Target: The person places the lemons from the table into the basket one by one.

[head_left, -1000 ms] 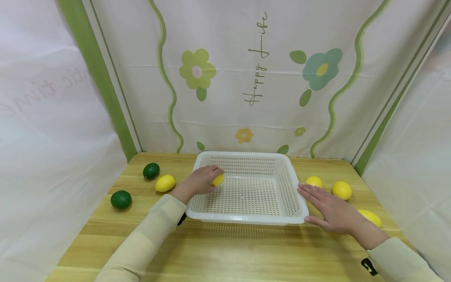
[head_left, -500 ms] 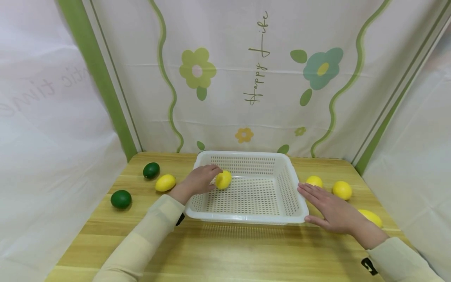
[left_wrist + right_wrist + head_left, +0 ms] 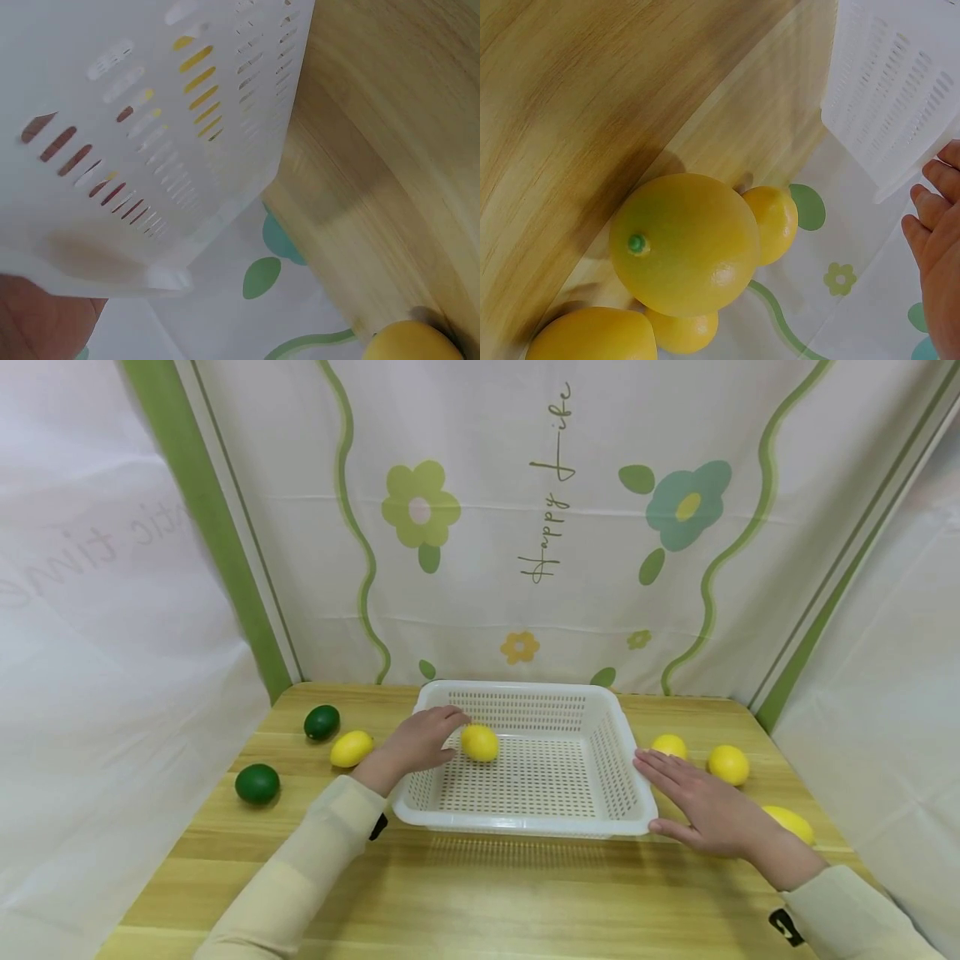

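Note:
A white slotted plastic basket (image 3: 517,823) stands on the wooden table. Inside it, near the left wall, lies a yellow lemon (image 3: 480,743). My left hand (image 3: 422,739) reaches over the left rim, its fingers loosely bent just left of that lemon and holding nothing. Yellow shows through the slots of the basket wall (image 3: 150,217) in the left wrist view. With straight fingers, my right hand (image 3: 708,806) rests against the basket's right rim. In the right wrist view its fingertips (image 3: 919,229) are by the basket rim.
Left of the basket lie another lemon (image 3: 352,749) and two dark green fruits (image 3: 322,723). Several yellow fruits sit on the right, including a round one (image 3: 728,765) and a large one with a green stem nub (image 3: 686,244). A printed curtain (image 3: 480,610) hangs behind the table.
The left hand has let go of the lemon and drawn back slightly to the left. The lemon has rolled a little to the right inside the basket. The right hand stays put.

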A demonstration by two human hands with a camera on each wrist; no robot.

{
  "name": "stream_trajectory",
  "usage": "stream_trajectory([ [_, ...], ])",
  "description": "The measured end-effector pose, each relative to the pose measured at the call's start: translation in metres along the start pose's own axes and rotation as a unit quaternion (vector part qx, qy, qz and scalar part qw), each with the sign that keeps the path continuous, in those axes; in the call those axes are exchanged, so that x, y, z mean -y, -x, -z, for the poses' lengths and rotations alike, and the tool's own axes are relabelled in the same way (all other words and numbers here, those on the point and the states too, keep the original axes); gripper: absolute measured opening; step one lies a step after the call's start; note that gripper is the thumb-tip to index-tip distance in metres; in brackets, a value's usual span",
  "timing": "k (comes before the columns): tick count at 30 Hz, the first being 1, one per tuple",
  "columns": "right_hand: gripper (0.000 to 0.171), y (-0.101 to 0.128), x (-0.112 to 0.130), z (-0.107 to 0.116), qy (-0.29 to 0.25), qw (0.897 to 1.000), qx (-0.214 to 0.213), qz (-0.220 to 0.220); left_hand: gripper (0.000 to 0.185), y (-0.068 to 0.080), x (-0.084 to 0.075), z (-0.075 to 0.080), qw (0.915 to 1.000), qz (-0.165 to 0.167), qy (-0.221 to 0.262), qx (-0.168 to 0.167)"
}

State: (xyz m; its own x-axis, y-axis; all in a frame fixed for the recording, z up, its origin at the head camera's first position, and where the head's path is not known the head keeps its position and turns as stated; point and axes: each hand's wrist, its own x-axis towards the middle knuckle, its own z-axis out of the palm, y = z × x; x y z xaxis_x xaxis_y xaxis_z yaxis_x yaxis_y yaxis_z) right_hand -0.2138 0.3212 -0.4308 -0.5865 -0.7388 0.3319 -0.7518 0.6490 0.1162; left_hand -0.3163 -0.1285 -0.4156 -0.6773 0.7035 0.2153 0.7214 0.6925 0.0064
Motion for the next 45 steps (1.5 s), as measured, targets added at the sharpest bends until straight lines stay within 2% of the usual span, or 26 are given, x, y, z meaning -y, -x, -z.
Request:
stream_trajectory([
  [8,0.082,0.000,0.000,0.001,-0.002,1.000,0.002,-0.001,0.055,0.007,-0.002,0.008,0.9999,0.008,-0.006,-0.012],
  [18,0.083,-0.001,0.000,0.001,0.004,1.000,0.002,-0.002,0.053,0.016,0.002,0.022,0.9961,0.019,-0.037,-0.078],
  [27,0.082,-0.002,-0.001,0.001,0.003,1.000,0.000,0.006,0.055,0.031,0.012,0.036,0.9941,0.064,-0.042,-0.077],
  [35,0.081,-0.001,0.000,0.001,-0.005,1.000,0.001,-0.002,0.054,0.043,0.025,0.046,0.9924,0.077,-0.032,-0.091],
  [45,0.081,0.000,0.001,0.001,-0.009,1.000,-0.001,-0.008,0.058,0.057,0.038,0.046,0.9902,0.104,-0.030,-0.089],
])
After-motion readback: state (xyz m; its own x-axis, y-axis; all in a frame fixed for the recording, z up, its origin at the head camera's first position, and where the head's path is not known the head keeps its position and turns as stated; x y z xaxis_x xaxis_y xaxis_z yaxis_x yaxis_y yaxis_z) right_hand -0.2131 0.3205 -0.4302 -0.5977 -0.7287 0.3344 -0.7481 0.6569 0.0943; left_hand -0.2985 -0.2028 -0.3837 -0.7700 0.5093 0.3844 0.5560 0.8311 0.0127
